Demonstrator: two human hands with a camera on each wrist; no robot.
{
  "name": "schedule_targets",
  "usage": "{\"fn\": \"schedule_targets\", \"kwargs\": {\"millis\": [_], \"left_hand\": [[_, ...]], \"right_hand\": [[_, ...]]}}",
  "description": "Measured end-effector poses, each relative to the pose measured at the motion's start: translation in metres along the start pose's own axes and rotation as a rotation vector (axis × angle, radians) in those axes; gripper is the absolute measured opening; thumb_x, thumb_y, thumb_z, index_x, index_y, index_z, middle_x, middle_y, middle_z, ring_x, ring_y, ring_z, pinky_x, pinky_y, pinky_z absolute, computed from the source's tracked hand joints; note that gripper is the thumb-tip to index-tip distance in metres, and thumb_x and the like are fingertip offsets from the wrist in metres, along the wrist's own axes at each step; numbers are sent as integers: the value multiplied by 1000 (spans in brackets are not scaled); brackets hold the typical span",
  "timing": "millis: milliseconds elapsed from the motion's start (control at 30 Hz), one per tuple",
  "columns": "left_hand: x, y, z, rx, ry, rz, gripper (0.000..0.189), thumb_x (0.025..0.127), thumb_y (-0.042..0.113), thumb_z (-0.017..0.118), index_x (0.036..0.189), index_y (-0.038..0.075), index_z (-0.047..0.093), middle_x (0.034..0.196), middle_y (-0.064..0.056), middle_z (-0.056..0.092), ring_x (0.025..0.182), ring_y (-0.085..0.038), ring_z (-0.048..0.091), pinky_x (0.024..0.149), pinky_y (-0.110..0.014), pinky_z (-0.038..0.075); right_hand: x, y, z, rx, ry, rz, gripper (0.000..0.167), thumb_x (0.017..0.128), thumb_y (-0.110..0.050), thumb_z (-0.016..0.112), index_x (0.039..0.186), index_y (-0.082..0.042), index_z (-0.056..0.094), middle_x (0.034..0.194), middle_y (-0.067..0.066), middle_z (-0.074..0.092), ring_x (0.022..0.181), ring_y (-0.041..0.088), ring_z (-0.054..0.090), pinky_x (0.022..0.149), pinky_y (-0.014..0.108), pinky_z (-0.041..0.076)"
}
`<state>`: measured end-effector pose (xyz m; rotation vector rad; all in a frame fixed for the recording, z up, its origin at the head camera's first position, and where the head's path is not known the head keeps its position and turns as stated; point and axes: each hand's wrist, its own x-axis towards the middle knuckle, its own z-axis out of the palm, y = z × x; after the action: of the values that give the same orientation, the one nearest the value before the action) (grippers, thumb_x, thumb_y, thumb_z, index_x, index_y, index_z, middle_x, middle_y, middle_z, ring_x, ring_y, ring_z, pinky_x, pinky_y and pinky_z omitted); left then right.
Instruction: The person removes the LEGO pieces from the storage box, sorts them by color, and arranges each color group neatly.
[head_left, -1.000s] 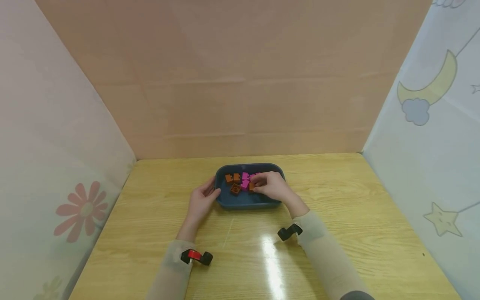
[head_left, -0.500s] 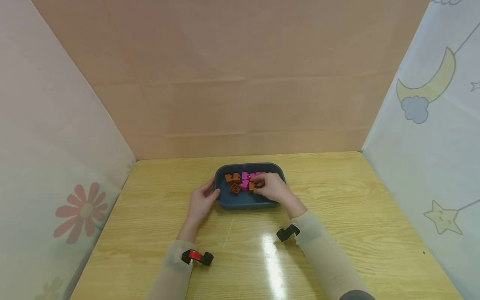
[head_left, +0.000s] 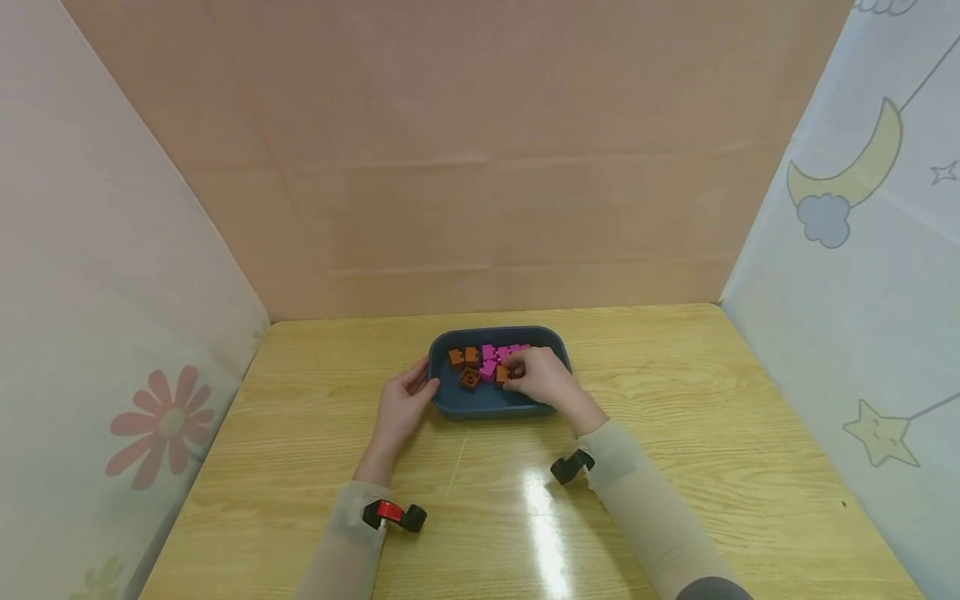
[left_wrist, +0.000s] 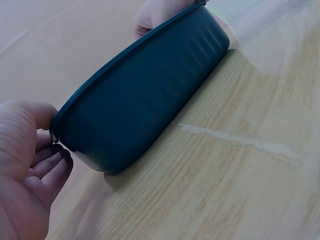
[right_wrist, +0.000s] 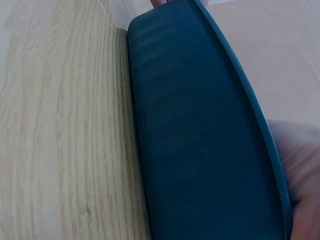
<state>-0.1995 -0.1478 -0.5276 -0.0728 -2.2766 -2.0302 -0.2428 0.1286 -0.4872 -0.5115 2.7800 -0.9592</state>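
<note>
A dark blue-green plastic tray stands on the table, with brown and pink toy building bricks inside. My left hand grips its left end; in the left wrist view the thumb lies over the rim and the fingers curl beneath it. Reaching in over the right side, my right hand has its thumb and forefinger around a brown brick. A pink brick lies just left of those fingertips. Another brown brick shows its hollow underside. The tray wall hides the right fingertips in the right wrist view.
The wood-grain table meets a pinkish-tan backdrop behind the tray. Pale printed panels stand at left and right. A whitish streak marks the table in front of the tray.
My right hand has shifted slightly left and toward me within the tray, uncovering more of the pink bricks at the back. The left hand and tray stay in place.
</note>
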Motion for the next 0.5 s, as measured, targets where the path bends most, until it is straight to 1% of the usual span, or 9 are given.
{"fn": "schedule_targets", "kwargs": {"millis": [133,300,400,500], "left_hand": [[1,-2,0,10,5,4,51,101,3,73,149,-5,58,149,-22,59,138,-33,59,108,-28,52],[2,-6,1,37,8,15,49,103,7,71,150,-2,59,150,-19,60,138,-29,59,108,-27,52],[2,-6,2,42,9,11,49,104,8,71,150,-2,58,151,-20,59,139,-30,59,108,-28,52],[2,-5,2,39,15,-3,50,104,9,72,150,-3,58,151,-20,58,139,-31,59,108,-30,53]], "right_hand": [[1,1,1,-18,6,-16,35,92,-18,87,124,-7,79,109,4,78,97,18,72,88,41,64],[1,2,0,-14,26,-43,32,90,-19,88,119,-9,80,104,2,77,90,15,69,83,40,63],[1,3,0,14,55,-50,32,88,-18,89,117,-10,77,102,0,75,88,14,67,81,38,62],[1,3,-2,54,76,-55,34,87,-16,89,116,-11,74,101,-1,74,89,14,68,82,38,63]]}}
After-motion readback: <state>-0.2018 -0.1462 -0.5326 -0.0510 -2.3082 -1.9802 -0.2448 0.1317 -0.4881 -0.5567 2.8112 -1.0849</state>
